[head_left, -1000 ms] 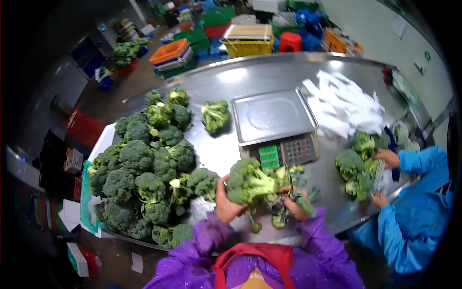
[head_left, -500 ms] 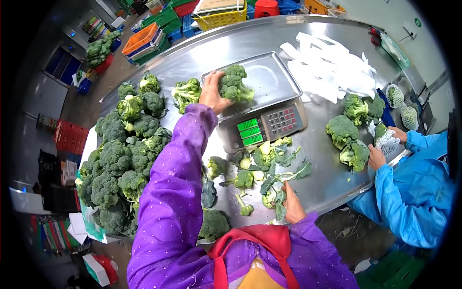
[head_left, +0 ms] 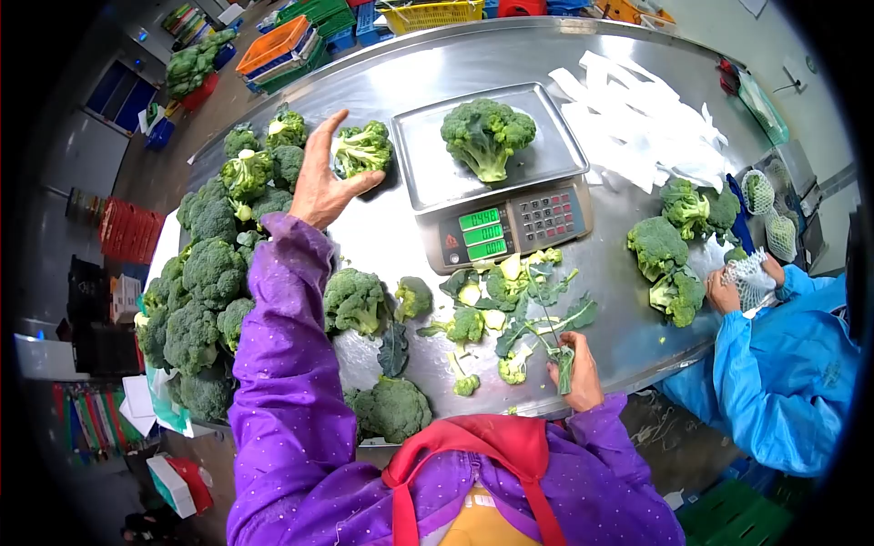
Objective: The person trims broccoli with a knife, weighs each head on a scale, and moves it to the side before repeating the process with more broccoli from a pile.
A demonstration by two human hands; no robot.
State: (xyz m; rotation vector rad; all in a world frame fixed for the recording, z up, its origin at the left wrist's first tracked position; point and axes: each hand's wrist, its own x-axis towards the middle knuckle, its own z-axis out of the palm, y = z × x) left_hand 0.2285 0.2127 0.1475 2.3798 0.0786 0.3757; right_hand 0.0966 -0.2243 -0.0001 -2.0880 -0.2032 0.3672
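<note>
My left hand (head_left: pixel 330 177) is open, thumb and fingers spread around the near left side of a broccoli head (head_left: pixel 364 148) left of the scale. On the steel pan (head_left: pixel 419 177) of the digital scale (head_left: pixel 537 223) sits one broccoli head (head_left: pixel 487 136), stem toward me; the green display is lit. Low on the right, my right hand (head_left: pixel 581 373) is closed on a narrow green broccoli leaf (head_left: pixel 564 369). Beside it lie trimmed leaves and small florets (head_left: pixel 469 323). A large pile of broccoli (head_left: pixel 214 273) stands left of my left arm.
White foam net sleeves (head_left: pixel 628 127) lie heaped right of the scale. At the right, a person in a blue coat (head_left: pixel 774 364) handles a netted piece (head_left: pixel 748 273) beside several broccoli heads (head_left: pixel 657 247). Stacked crates (head_left: pixel 282 50) stand beyond the steel table (head_left: pixel 364 82).
My left hand has let go of the broccoli on the scale pan and moved left to another head. The display has changed from zero. My right hand has shifted slightly right and up.
</note>
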